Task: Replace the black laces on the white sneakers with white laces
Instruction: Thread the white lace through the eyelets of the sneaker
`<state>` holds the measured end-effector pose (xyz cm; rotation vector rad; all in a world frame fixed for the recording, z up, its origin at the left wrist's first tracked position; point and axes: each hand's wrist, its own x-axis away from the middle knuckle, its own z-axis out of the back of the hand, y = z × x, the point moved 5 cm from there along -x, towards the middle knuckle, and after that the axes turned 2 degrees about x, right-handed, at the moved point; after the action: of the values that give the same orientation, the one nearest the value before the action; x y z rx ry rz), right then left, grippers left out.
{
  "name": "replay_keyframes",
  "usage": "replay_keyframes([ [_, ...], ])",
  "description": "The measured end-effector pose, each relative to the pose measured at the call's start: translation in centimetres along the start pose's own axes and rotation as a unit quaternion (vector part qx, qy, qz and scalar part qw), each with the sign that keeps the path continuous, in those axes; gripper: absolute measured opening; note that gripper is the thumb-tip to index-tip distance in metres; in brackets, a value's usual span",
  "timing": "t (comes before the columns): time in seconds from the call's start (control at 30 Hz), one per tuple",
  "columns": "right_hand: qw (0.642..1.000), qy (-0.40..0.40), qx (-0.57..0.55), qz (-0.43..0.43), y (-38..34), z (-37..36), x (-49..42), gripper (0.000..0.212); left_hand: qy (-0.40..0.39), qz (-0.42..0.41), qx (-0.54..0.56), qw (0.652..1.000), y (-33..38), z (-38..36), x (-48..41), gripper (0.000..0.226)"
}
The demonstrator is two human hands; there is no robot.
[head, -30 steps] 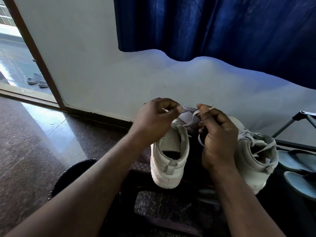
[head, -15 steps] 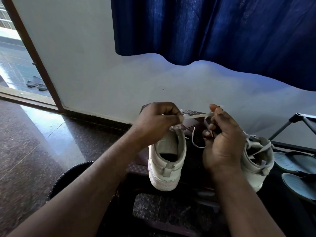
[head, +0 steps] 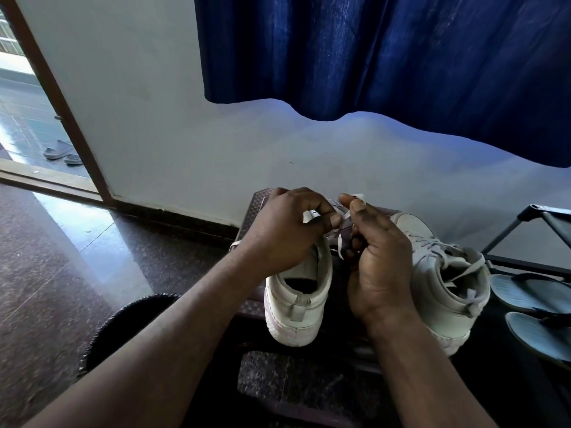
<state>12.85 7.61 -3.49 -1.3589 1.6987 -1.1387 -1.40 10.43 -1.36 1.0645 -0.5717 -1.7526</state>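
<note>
Two white sneakers stand heel-toward-me on a dark stool [head: 256, 208]. Over the left sneaker [head: 296, 301], my left hand [head: 287, 230] pinches a white lace [head: 341, 239] near the shoe's upper eyelets. My right hand [head: 377, 257] pinches the other end of that lace between thumb and forefinger, just beside the left hand, with a loop hanging between them. The right sneaker [head: 445, 288] carries white laces, partly hidden behind my right hand. No black lace is visible.
A pair of blue sandals [head: 531, 307] lies at the right beside a black metal rack [head: 537, 220]. A dark round mat [head: 123, 329] lies on the granite floor at the left. A blue curtain [head: 386, 54] hangs over the white wall. Slippers [head: 61, 151] sit outside the doorway.
My hands have come closer together above the left sneaker. The lace stretched taut between them half a second ago now hangs in a short slack loop.
</note>
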Motion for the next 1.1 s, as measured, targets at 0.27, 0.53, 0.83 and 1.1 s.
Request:
replay_keyframes([
  [0.27,0.999,-0.031,0.007,0.023,0.1,-0.8,0.2,0.016,-0.009,0.005,0.033,0.999,0.4,0.1,0.3,0.015],
  [0.53,0.999,0.018,-0.034,0.02,-0.6,0.3,-0.4,0.026,-0.015,0.091,-0.109,0.99,-0.6,2.1,0.6,0.03],
  [0.83,1.0,0.022,-0.005,-0.01,-0.1,0.7,-0.6,0.023,0.007,0.072,-0.002,0.997,0.0,2.0,0.6,0.019],
  [1.1,1.0,-0.001,-0.018,-0.012,-0.7,-0.3,0.6,0.021,0.013,0.029,-0.036,0.999,0.5,0.5,0.6,0.008],
])
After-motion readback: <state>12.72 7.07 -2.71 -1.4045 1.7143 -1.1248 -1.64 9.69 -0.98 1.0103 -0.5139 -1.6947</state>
